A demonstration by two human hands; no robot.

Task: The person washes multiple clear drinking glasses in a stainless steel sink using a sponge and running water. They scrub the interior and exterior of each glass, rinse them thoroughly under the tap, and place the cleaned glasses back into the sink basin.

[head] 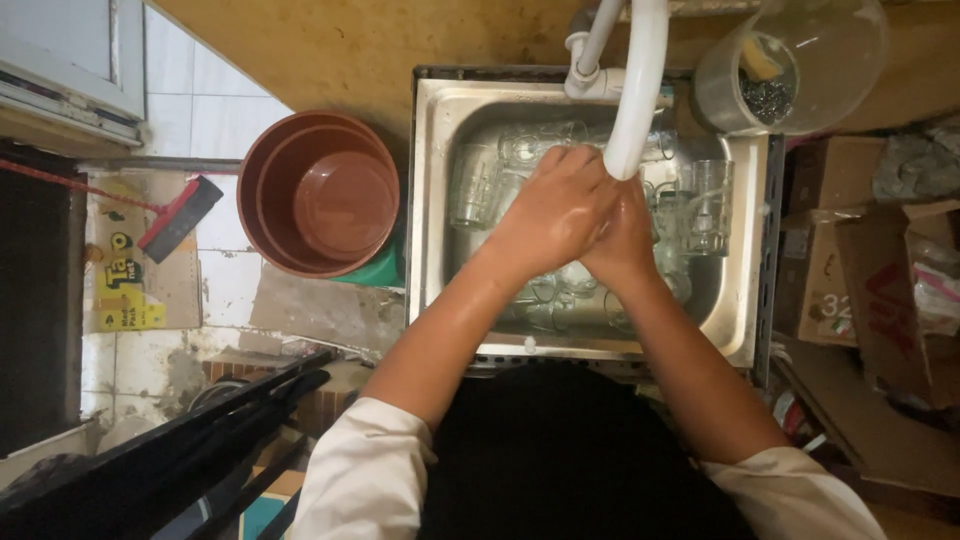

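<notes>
My left hand [553, 212] and my right hand [625, 235] are pressed together under the end of a white curved tap spout [636, 95], above a steel sink [432, 200]. The left hand lies over the right one, both wet. I see nothing held between them. Several clear glass mugs [708, 205] stand and lie in the sink basin around and below my hands, partly hidden by them.
A brown plastic basin [318, 193] stands on the floor left of the sink. A clear jar [790, 62] with a sponge and scourer sits at the sink's back right corner. Cardboard boxes [850, 250] are stacked to the right. A red-handled squeegee [180, 218] lies at left.
</notes>
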